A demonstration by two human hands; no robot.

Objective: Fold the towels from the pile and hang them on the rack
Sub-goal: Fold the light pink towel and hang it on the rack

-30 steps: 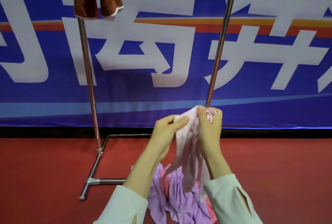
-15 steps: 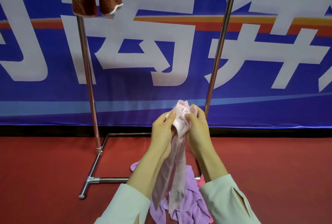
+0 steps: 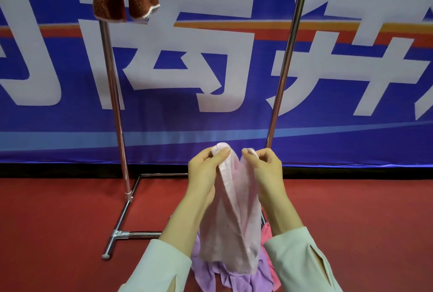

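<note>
Both hands raised in front of the chest, each pinching a top corner of the pink towel (image 3: 230, 221).
The left hand (image 3: 205, 171) has its thumb laid over the cloth against the curled forefinger. The right hand (image 3: 266, 170) nips its corner between thumb and forefinger, the other fingers tucked in. The two hands sit level, a small gap apart. Both forearms rise bare from pale sleeves (image 3: 302, 261), wrists angled slightly inward.
</note>
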